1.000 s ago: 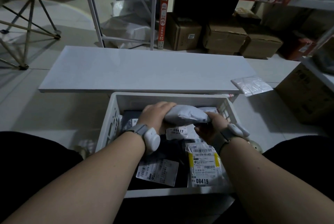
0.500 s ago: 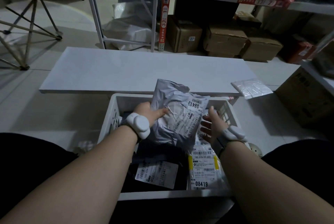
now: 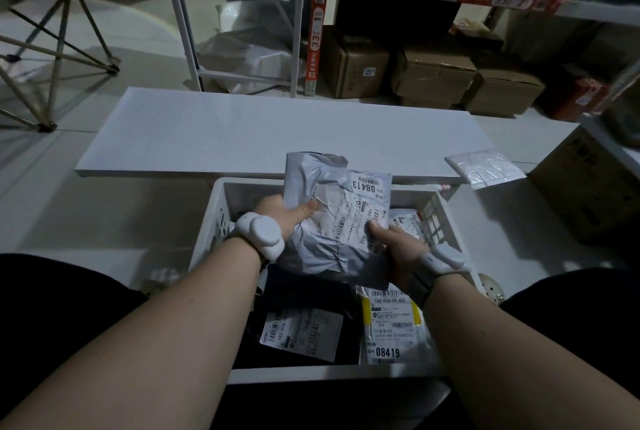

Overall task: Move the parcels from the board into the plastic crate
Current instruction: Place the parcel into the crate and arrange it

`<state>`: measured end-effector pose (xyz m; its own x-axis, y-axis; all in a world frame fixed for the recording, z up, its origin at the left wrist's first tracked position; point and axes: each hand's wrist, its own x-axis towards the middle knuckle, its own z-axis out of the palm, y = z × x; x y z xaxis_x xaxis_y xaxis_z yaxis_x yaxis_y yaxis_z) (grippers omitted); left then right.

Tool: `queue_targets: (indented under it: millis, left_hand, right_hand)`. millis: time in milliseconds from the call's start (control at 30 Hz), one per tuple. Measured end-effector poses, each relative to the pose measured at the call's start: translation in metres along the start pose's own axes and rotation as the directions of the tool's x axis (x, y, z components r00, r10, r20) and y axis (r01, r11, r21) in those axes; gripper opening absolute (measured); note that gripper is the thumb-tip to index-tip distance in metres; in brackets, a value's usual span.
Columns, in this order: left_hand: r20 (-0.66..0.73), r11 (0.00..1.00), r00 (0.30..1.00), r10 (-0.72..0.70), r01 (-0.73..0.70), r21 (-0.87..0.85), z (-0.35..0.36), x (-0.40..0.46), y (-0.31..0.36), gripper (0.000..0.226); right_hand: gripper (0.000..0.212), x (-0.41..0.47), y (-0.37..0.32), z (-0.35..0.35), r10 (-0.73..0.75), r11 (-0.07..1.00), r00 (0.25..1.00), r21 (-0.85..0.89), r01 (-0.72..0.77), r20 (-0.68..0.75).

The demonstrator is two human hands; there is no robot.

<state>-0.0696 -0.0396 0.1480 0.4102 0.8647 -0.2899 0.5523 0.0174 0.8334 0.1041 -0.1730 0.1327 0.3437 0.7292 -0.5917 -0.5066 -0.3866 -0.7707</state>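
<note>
The parcel (image 3: 332, 221) held over the crate is grey plastic with a white label printed in black bars and the number 08413. The crate (image 3: 211, 221) is white, and so is the board (image 3: 242, 131) at twelve o'clock of it. Inside the crate, at six o'clock, lies a black bag (image 3: 311, 294) with a white label, and at five o'clock a white packet (image 3: 394, 329) edged in yellow, marked 08419. The boxes (image 3: 433, 72) at one o'clock are brown.

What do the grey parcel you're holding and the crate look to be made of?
Grey parcel: thin, soft plastic mailer film by the look, slightly glossy; it crumples where both hands grip it. Paper label stuck on.
Crate: rigid white moulded plastic, matte, with slotted walls.
</note>
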Motion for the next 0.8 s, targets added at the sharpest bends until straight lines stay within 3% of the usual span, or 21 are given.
queue_targets:
  millis: [233, 300, 433, 500, 533, 600, 700, 800]
  left_hand:
    - [0.062, 0.999, 0.998, 0.020, -0.018, -0.038, 0.010, 0.002, -0.004, 0.060]
    - [0.064, 0.996, 0.998, 0.011, -0.005, -0.084, 0.014, 0.000, -0.003, 0.075]
    - [0.029, 0.972, 0.971, -0.237, 0.237, 0.008, 0.029, -0.012, -0.004, 0.102]
    - [0.233, 0.893, 0.908, -0.349, 0.398, -0.212, 0.038, -0.021, -0.004, 0.100]
    - [0.373, 0.812, 0.867, -0.329, 0.462, -0.357, 0.042, -0.026, 0.000, 0.092]
    - [0.445, 0.665, 0.864, -0.237, 0.478, -0.574, 0.050, -0.028, 0.005, 0.079]
    - [0.277, 0.562, 0.944, -0.181, 0.330, -0.758, 0.053, -0.022, 0.012, 0.088]
    - [0.091, 0.567, 0.982, -0.164, 0.169, -0.806, 0.045, -0.013, 0.010, 0.052]
  right_hand:
    - [0.014, 0.004, -0.007, -0.002, -0.143, 0.987, 0.976, 0.043, 0.152, -0.165]
    - [0.009, 0.006, -0.009, -0.002, -0.177, 0.977, 0.955, 0.072, 0.199, -0.238]
    - [0.016, 0.009, -0.010, -0.003, -0.205, 0.954, 0.942, 0.159, 0.253, -0.267]
    - [0.027, 0.009, -0.009, -0.004, -0.199, 0.942, 0.944, 0.214, 0.258, -0.262]
    - [0.034, 0.007, -0.008, -0.002, -0.204, 0.937, 0.950, 0.232, 0.260, -0.238]
    - [0.039, 0.005, -0.006, 0.003, -0.205, 0.941, 0.964, 0.235, 0.242, -0.172]
    - [0.024, -0.003, -0.004, 0.014, -0.198, 0.961, 0.978, 0.187, 0.206, -0.060]
    - [0.012, -0.009, -0.005, 0.024, -0.173, 0.979, 0.985, 0.115, 0.170, 0.015]
